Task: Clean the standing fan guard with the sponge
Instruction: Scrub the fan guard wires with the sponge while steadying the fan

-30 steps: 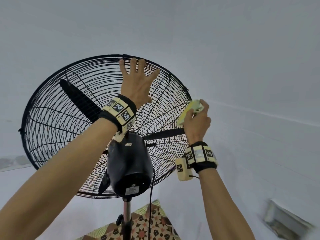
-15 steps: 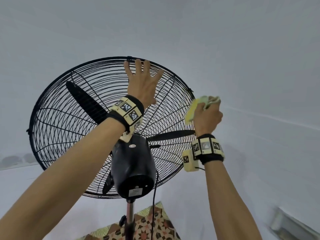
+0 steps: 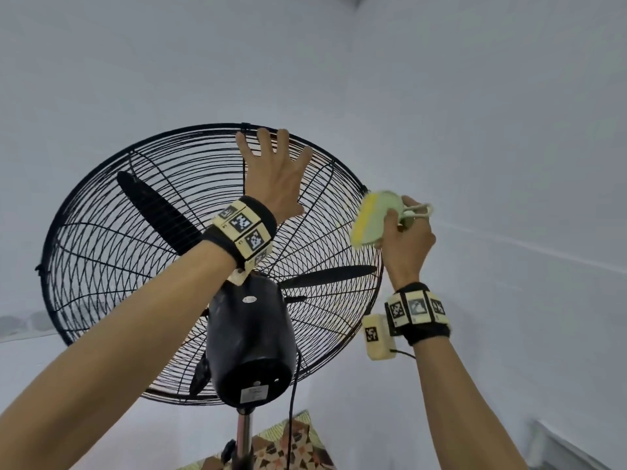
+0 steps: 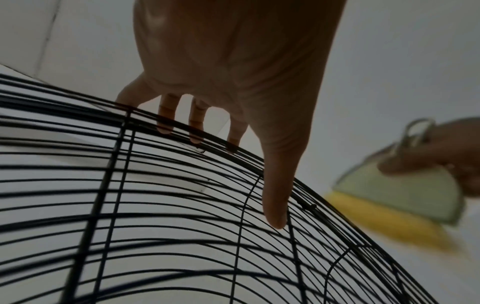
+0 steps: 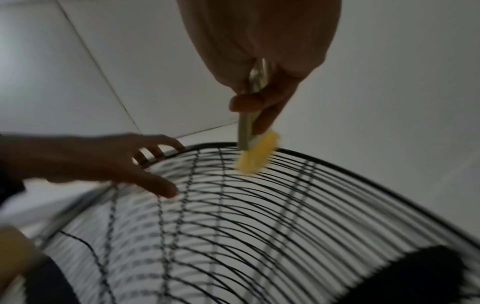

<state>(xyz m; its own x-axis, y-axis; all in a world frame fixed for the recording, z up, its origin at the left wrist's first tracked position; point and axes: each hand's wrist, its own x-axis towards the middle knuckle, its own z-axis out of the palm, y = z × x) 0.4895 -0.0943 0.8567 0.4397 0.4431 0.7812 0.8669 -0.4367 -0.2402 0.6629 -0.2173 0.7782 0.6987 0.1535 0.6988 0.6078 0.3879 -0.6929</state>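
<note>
The black wire fan guard [image 3: 101,252] [image 4: 182,226] [image 5: 311,205] is seen from behind, tilted up, with the black motor housing [image 3: 249,340] at its centre. My left hand [image 3: 271,171] [image 4: 233,92] [image 5: 109,162] lies flat with spread fingers on the guard's top rim. My right hand [image 3: 405,232] [image 5: 262,86] grips a pale green sponge with a yellow pad [image 3: 371,222] [image 4: 400,199] [image 5: 257,158] by its handle. The yellow pad sits at the guard's upper right rim.
A white wall and ceiling surround the fan. The fan pole [image 3: 243,435] and a black cable [image 3: 291,412] run down from the motor. A patterned cloth [image 3: 288,449] lies below. A pale ledge [image 3: 570,449] shows at the lower right.
My right hand has lifted the sponge up and out along the guard's right rim. The left hand has stayed on the top rim.
</note>
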